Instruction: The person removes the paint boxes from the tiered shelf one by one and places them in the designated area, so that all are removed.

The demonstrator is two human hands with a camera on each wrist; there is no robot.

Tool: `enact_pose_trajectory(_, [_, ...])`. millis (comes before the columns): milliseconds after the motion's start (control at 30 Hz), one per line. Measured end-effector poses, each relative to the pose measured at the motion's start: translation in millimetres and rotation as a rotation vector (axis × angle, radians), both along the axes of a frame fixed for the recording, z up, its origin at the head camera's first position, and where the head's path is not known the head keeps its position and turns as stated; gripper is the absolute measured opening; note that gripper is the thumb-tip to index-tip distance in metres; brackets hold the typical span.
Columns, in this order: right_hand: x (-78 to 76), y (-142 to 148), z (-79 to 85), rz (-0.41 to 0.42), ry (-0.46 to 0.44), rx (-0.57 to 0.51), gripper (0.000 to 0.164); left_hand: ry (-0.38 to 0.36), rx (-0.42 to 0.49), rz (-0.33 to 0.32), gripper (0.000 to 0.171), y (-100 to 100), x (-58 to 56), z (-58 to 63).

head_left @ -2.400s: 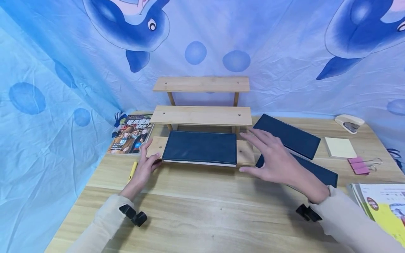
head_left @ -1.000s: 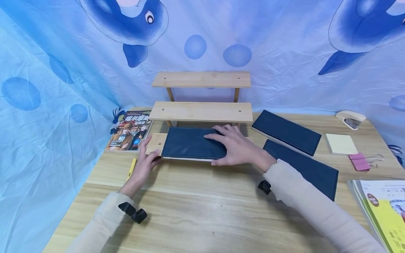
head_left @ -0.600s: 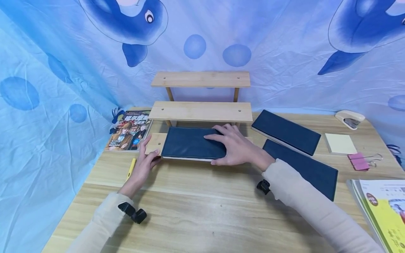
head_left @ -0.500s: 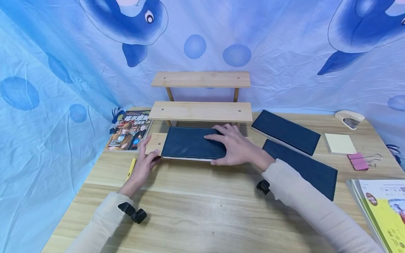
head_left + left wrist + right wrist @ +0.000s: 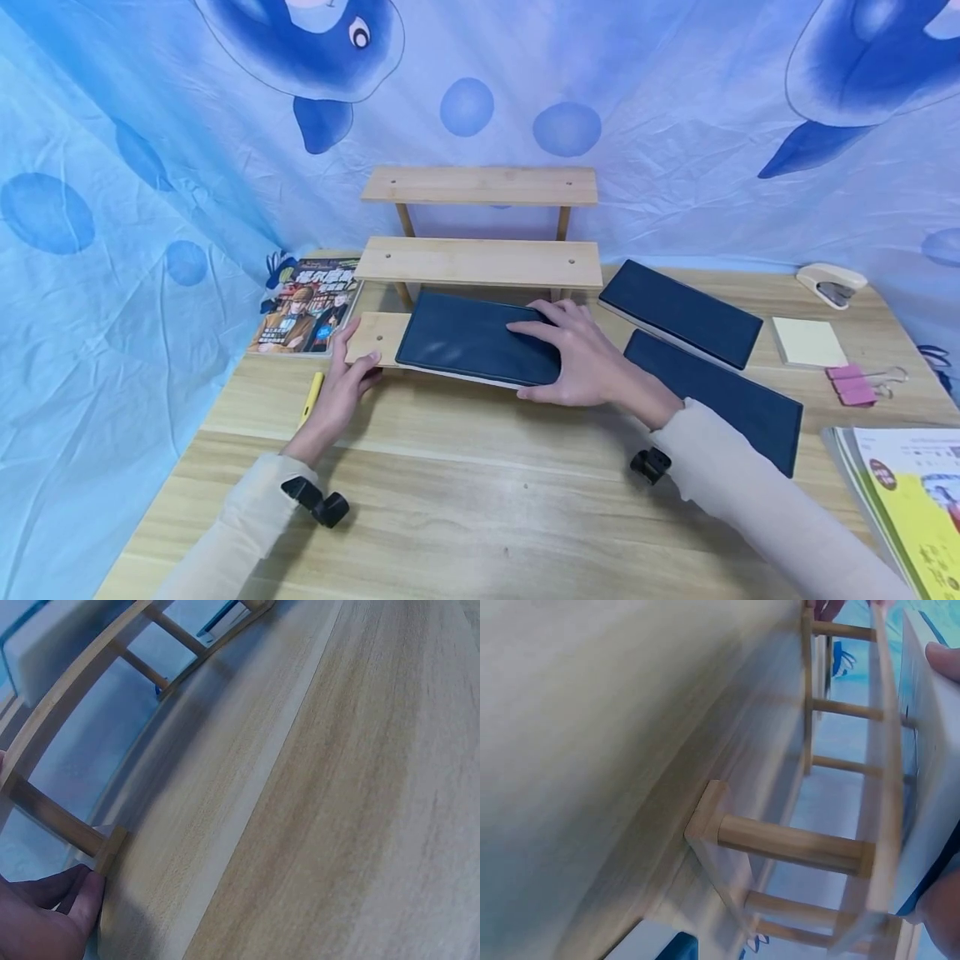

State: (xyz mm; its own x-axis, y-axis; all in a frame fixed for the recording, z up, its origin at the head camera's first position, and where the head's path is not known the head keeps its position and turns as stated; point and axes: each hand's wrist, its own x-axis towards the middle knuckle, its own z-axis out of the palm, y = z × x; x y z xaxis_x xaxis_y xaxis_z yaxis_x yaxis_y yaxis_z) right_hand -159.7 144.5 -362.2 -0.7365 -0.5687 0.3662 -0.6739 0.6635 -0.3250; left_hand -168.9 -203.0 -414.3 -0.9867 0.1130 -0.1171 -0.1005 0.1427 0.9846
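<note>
A three-step wooden shelf (image 5: 480,261) stands on the desk. My left hand (image 5: 337,396) grips the left end of its lowest board (image 5: 382,337); in the left wrist view, fingertips (image 5: 88,896) touch the foot of the shelf. My right hand (image 5: 585,358) holds a dark blue book (image 5: 472,333) by its right end, thumb at the front edge and fingers over the cover. The book lies slightly askew above the lowest board. In the right wrist view, its white side (image 5: 934,742) shows a narrow gap from the board. The board's right end is hidden.
Two more dark blue books (image 5: 678,312) lie right of the shelf. Farther right are a stapler (image 5: 831,285), sticky notes (image 5: 810,342), a pink binder clip (image 5: 852,385) and workbooks (image 5: 900,492). A magazine (image 5: 307,308) and a yellow pen (image 5: 312,400) lie left.
My right hand came from the right onto the dark blue book, then shifted it rightward and turned it slightly, baring more of the board's left end. My left hand stayed on the shelf.
</note>
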Motion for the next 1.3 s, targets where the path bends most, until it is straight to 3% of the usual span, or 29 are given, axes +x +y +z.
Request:
enact_pose_trajectory(433, [51.8,33.6,5.3,-0.052,0.022,-0.050,0.082,-0.001,-0.021,-0.010,0.065,-1.6,-1.6,1.6])
enact_pose_trajectory(667, [89.3,54.0,-5.8,-0.072,0.039,-0.109,0.087,0.007,0.003,-0.024,0.063,-0.1,0.3,1.4])
enact_pose_trajectory(900, [125.2,72.7,-12.5,-0.128,-0.021,-0.098,0.085,0.006,-0.001,-0.021,0.063,0.7,-0.2,1.2])
enact_pose_trajectory(1133, [143.4,84.9,-20.1,-0.144,0.029,-0.118,0.087,0.000,-0.010,-0.036,0.065,-0.4,0.8,1.5])
enact_pose_trajectory(1300, [155.6,94.8,-22.6,-0.194,-0.050,-0.089,0.085,-0.004,-0.016,-0.041,0.063,0.3,-0.4,1.6])
